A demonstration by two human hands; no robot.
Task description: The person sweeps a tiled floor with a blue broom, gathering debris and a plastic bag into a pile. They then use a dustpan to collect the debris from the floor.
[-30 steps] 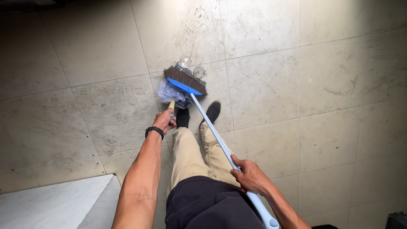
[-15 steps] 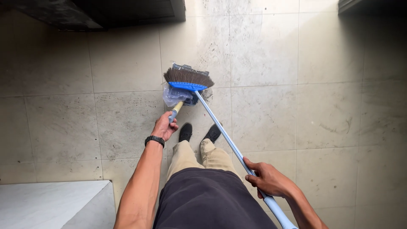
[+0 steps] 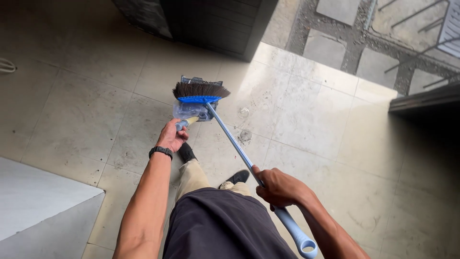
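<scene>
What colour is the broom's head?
Bright blue, with dark brown bristles, on the broom; head view shows it.

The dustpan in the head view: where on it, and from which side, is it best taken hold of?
By its short handle, the rod sticking out of the clear dustpan toward the person. Come from the near side, fingers wrapped round it, as the left hand does now. The far mouth is blocked by the broom bristles, and the tray walls look thin and awkward to pinch. The right hand grips the broom pole.

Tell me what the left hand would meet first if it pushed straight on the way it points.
Probably the clear plastic dustpan, whose handle the left hand grips; the dark-bristled blue broom head sits just past it.
</scene>
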